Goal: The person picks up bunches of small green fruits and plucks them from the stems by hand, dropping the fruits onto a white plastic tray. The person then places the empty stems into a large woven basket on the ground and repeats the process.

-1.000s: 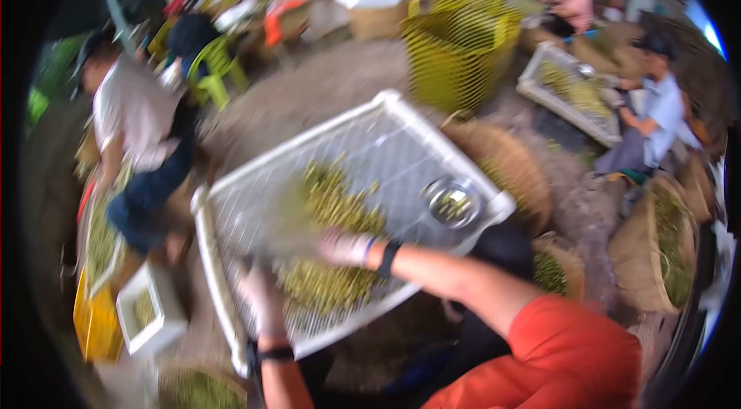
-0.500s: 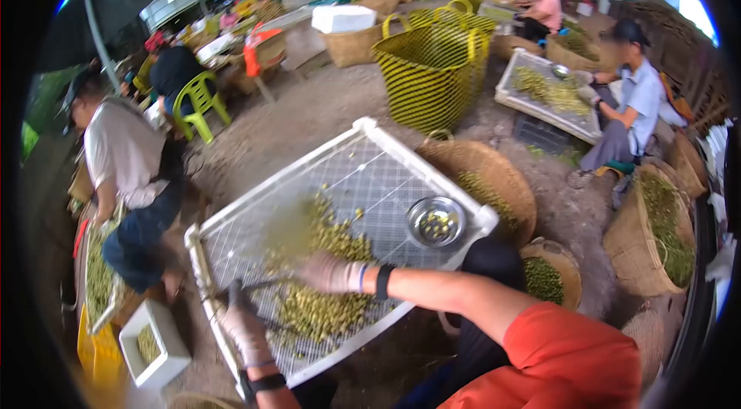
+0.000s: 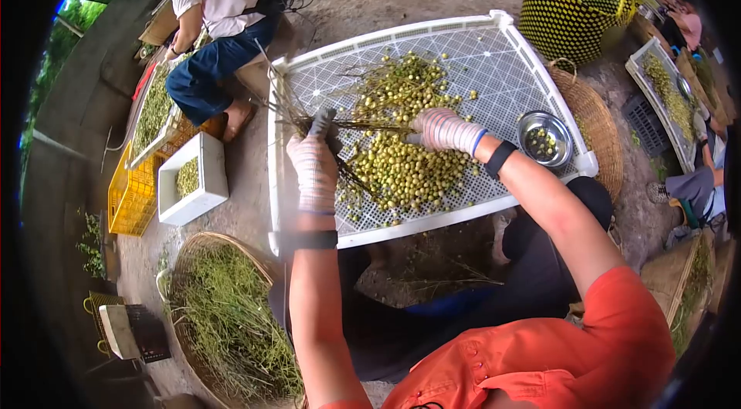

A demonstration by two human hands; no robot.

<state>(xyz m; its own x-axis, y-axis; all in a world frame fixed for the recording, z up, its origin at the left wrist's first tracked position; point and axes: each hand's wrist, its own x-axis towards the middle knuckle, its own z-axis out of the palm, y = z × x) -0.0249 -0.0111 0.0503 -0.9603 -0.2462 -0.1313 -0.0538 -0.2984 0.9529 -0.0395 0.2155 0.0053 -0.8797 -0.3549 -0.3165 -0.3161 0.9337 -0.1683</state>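
Note:
Both my hands wear pale striped gloves with dark fingertips. My left hand [image 3: 315,158] is closed around a bunch of thin brown twigs [image 3: 287,109] at the left side of a white mesh tray [image 3: 324,79]. From that bunch, stems stretch right across the tray to my right hand [image 3: 449,131], whose fingers are closed on them. Small round yellow-green fruits [image 3: 413,177] lie heaped under and in front of my hands. More twigs with fruits on them lie behind the heap. A metal bowl [image 3: 545,139] holding some fruits stands at the tray's right.
A wicker basket of green stems [image 3: 231,309] stands at my lower left, near a white box [image 3: 202,204] and a yellow crate [image 3: 133,201]. Another wicker basket [image 3: 598,119] sits right of the tray. People work at trays on both sides; a yellow-black woven bag [image 3: 559,19] stands behind.
My view has tilted down and swung left, bringing the basket of green stems into sight. My hands are farther apart, with the stems stretched between them.

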